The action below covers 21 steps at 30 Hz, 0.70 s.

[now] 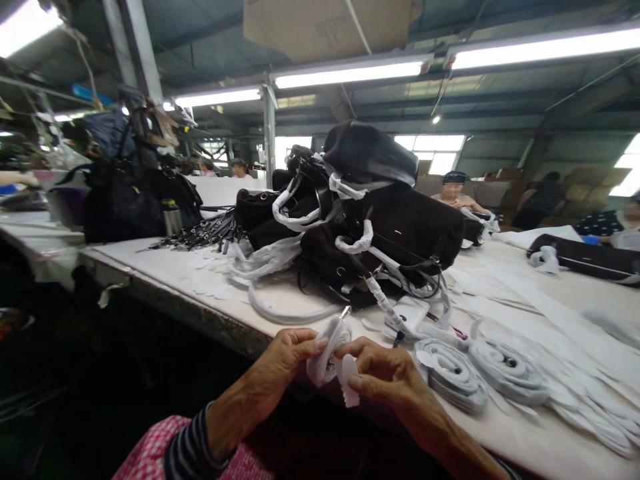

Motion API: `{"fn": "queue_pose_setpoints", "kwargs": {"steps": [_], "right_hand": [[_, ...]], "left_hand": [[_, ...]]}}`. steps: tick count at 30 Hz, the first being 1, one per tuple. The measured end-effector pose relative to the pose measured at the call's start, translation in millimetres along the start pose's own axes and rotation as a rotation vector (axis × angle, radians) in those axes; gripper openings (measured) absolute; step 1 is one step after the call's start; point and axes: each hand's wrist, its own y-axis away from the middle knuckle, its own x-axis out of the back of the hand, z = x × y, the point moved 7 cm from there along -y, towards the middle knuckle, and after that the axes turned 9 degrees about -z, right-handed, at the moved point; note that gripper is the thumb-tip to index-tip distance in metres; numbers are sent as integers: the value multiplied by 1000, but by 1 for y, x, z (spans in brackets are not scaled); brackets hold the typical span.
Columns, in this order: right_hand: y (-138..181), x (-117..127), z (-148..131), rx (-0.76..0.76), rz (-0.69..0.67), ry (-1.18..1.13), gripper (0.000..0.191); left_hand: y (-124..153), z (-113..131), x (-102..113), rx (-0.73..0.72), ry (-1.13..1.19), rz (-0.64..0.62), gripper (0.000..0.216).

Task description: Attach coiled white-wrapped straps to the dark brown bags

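Observation:
My left hand [287, 363] pinches a coiled strap [327, 353] wrapped in thin white material, with a metal clip showing at its top. My right hand [387, 377] is closed on a small white strip [349, 383] with a jagged lower end, held against the right side of the coil. Both hands are just off the front edge of the table. To their right lie two wound straps, one nearer [453, 377] and one farther [510, 370], both in whitish wrapping. Behind my hands is a pile of black bags [395, 227] with white-wrapped handles.
The white table [220, 293] runs away to both sides. Loose black straps [205, 230] and a bottle [171, 217] are at its left, by dark bags [120, 200]. White sheets and strips [540, 320] cover the right side. Across the table sits another person [455, 193].

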Motion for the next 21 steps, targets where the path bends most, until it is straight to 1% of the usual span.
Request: {"fn": "queue_pose_setpoints", "kwargs": {"steps": [2, 7, 11, 15, 21], "right_hand": [[-2, 0, -1, 10, -15, 25, 27], [-6, -11, -2, -4, -105, 57, 28], [-6, -11, -1, 2, -91, 83, 28], [-8, -8, -3, 63, -73, 135, 23], [-12, -7, -7, 133, -45, 189, 17]], "left_hand": [[1, 0, 1, -9, -11, 0, 35], [1, 0, 0, 6, -28, -19, 39], [-4, -1, 5, 38, -20, -18, 43], [-8, -1, 11, 58, -7, -20, 43], [-10, 3, 11, 81, -23, -16, 41]]}}
